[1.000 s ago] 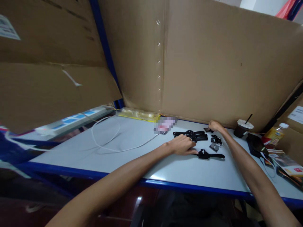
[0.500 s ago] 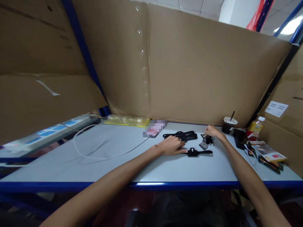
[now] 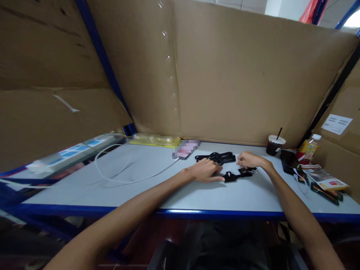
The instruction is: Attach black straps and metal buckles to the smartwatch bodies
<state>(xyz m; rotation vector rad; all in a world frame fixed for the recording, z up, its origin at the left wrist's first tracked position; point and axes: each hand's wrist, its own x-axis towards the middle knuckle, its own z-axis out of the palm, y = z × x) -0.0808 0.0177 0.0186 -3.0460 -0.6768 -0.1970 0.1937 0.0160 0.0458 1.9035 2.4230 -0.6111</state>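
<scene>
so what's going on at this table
A person's left hand covers the left end of a black tool on the table. The right hand is over small dark parts by the tool's other end; whether it grips one is unclear. More black tools lie in a pile beyond the left hand.

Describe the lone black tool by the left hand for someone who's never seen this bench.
Below the cardboard wall is a pale table; find the left hand on it. The tool lies by that hand's thumb, on the side towards the right hand. Unlike the pile of similar black ones behind, it lies singly, nearer the front edge.
</scene>
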